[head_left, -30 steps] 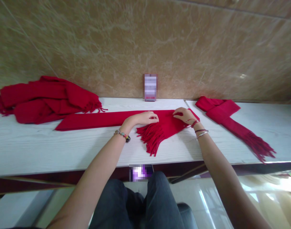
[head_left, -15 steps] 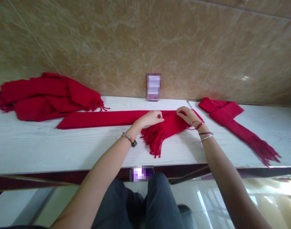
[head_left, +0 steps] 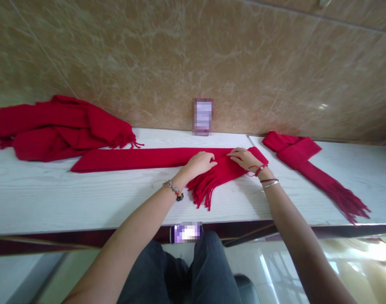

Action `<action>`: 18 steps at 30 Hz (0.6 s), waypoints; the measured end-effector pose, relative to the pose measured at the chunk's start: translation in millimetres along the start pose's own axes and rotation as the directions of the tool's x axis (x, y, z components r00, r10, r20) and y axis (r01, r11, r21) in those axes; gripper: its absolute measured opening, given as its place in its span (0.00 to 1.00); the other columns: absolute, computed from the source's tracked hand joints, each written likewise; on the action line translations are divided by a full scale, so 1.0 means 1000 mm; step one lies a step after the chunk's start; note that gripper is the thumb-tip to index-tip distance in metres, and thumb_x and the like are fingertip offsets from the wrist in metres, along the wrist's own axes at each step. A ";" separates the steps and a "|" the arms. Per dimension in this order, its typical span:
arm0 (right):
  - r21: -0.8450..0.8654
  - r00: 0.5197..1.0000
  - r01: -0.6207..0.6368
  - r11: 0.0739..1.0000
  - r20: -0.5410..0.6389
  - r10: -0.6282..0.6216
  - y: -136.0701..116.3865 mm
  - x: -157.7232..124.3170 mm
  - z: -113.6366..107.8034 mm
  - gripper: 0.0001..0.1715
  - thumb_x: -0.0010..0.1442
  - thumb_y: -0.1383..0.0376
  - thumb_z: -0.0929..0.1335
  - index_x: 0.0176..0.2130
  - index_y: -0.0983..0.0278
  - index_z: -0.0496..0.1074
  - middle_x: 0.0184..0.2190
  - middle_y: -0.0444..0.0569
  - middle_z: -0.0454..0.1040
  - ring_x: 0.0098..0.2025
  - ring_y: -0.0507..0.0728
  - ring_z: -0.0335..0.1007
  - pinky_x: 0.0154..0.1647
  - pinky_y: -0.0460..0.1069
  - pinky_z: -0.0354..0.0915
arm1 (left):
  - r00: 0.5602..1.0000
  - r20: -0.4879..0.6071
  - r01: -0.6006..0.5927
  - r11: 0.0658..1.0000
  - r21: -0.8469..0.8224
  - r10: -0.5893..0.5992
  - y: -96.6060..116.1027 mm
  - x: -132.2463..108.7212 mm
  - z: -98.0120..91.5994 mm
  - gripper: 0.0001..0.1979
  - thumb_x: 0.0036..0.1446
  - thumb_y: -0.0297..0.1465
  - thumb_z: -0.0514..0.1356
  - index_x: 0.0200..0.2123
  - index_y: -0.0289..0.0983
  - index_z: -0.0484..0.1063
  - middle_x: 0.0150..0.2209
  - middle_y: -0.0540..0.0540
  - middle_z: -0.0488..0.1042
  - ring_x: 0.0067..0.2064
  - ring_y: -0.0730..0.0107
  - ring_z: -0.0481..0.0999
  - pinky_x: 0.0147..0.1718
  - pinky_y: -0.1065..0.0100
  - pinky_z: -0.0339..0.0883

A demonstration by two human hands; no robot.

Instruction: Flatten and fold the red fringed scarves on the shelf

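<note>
A long red scarf (head_left: 139, 158) lies flat on the white table, its right end folded back over itself at an angle so the fringe points toward me. My left hand (head_left: 201, 163) rests on the scarf just above the fringe, fingers curled, thumb and fingertips near each other on the cloth. On the folded part, my right hand (head_left: 243, 158) lies with its fingers stretched out to the left, palm down, near the fold.
A crumpled red scarf (head_left: 63, 128) lies at the left against the stone wall. Another folded red scarf (head_left: 306, 162) is at the right. One phone (head_left: 203, 116) leans on the wall; a second phone (head_left: 186, 232) is by the table's front edge.
My right hand has moved slightly left along the folded part and its fingers have flattened out. My left hand stays by the fringe, its fingers a little lower on the cloth.
</note>
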State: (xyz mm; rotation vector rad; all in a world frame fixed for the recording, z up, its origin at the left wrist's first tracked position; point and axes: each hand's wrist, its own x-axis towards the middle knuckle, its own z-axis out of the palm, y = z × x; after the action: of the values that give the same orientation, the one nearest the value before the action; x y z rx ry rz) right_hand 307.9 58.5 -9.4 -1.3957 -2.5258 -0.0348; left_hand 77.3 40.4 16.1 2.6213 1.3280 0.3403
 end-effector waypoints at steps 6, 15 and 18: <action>0.007 1.000 -0.004 1.000 -0.009 0.005 -0.002 0.001 0.001 0.16 0.60 0.68 0.61 0.43 0.65 0.74 0.40 0.54 0.75 0.43 0.58 0.69 0.50 0.54 0.63 | 0.999 -0.038 0.038 0.999 0.023 -0.037 0.004 0.000 0.007 0.11 0.60 0.35 0.55 0.36 0.33 0.72 0.37 0.41 0.75 0.41 0.62 0.73 0.40 0.66 0.64; 0.060 0.999 0.037 0.998 -0.002 -0.037 0.005 -0.014 -0.026 0.11 0.57 0.67 0.64 0.39 0.63 0.75 0.37 0.53 0.73 0.41 0.59 0.69 0.47 0.56 0.65 | 0.994 0.109 0.058 0.933 -0.355 -0.021 0.012 -0.003 -0.012 0.09 0.54 0.32 0.60 0.38 0.35 0.70 0.35 0.47 0.77 0.36 0.70 0.75 0.35 0.72 0.65; 0.033 0.998 0.022 0.999 -0.052 -0.020 0.001 -0.013 -0.021 0.15 0.56 0.65 0.65 0.43 0.64 0.74 0.43 0.56 0.71 0.46 0.61 0.67 0.49 0.58 0.65 | 0.996 0.082 0.059 0.988 -0.146 -0.047 0.011 -0.006 -0.010 0.10 0.54 0.32 0.61 0.40 0.37 0.70 0.35 0.46 0.76 0.38 0.66 0.75 0.38 0.68 0.65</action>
State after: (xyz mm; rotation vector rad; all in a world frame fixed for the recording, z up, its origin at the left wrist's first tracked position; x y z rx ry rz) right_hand 320.0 45.1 7.7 -1.3378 -2.4871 -0.0316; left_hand 79.9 29.7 27.5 2.4471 1.2924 0.3121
